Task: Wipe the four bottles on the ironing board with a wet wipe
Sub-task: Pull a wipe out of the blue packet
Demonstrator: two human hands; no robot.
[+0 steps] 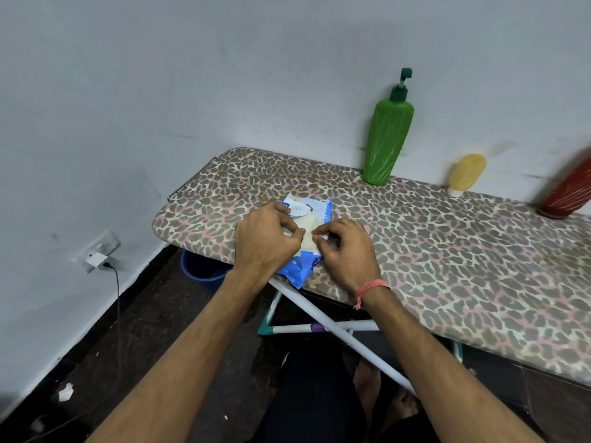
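Note:
A blue wet wipe pack (300, 270) lies at the near left edge of the leopard-print ironing board (447, 251). A pale wipe (309, 230) shows at its opening. My left hand (265, 238) rests on the pack and pinches the wipe. My right hand (345, 247) pinches the wipe from the other side. Along the wall stand a tall green pump bottle (387, 139), a small yellow bottle (467, 174) upside down on its cap, and a red bottle (569, 190) cut off by the right edge.
A blue bucket (201, 270) sits on the dark floor under the board's left end. The board's white legs (323, 318) cross below its edge. A charger and cable (102, 262) hang from a wall socket at left. My foot (367, 388) is below the board.

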